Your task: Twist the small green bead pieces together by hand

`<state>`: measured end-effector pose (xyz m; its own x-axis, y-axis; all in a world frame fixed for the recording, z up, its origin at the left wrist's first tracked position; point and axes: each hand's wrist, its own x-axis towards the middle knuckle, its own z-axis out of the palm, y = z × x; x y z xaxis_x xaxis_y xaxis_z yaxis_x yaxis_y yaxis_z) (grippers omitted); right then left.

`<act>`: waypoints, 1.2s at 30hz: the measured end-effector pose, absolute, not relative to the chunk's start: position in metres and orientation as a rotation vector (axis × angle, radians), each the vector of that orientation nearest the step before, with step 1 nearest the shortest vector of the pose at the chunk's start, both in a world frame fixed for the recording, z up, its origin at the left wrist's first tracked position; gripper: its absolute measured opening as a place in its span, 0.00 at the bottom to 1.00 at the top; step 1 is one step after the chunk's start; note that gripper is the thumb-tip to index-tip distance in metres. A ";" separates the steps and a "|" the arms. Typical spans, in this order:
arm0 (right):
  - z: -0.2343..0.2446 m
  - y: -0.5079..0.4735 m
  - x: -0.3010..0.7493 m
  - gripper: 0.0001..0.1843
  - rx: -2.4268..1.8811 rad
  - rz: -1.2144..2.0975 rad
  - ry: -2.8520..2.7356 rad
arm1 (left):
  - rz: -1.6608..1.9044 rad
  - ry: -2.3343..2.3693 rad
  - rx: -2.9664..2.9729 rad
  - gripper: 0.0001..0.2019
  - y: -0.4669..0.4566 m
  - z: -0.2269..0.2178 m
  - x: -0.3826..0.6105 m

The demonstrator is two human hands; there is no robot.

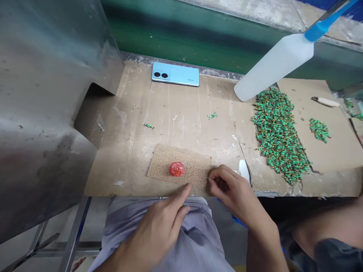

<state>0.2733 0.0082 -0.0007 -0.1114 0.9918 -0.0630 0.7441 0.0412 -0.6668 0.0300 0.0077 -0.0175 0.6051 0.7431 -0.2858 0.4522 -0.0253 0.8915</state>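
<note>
My right hand (231,189) pinches a tiny green piece (208,177) at the right edge of a small speckled brown board (160,162). My left hand (164,217) is at the table's front edge, its index fingertip at the board's near edge. A bit of green (184,204) shows between its thumb and curled fingers, the rest hidden. On the board sits a shiny red dome-shaped object (177,169). To the right lies a large heap of small green pieces with gold-coloured ends (279,136).
A pale blue phone (181,75) lies at the back. A white bottle with a blue nozzle (275,64) leans right of it. Small green clusters (212,116) and a white-handled tool (326,101) lie about. A metal panel (51,113) bounds the left; another person's leg (329,226) is at right.
</note>
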 end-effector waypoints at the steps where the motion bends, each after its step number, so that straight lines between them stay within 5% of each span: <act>1: 0.000 0.008 0.274 0.09 -1.739 0.806 -1.909 | 0.308 1.002 1.664 0.26 0.007 -0.018 0.030; 13: 0.006 -0.001 0.273 0.06 -1.633 0.814 -1.841 | 0.435 0.945 1.019 0.09 0.019 0.004 0.022; 20: 0.018 -0.023 0.229 0.07 -1.355 1.003 -1.535 | 0.506 0.713 0.412 0.16 0.025 0.006 0.019; 36: 0.011 -0.024 0.199 0.08 -1.251 1.074 -1.341 | 0.616 0.772 0.400 0.05 0.021 0.005 0.012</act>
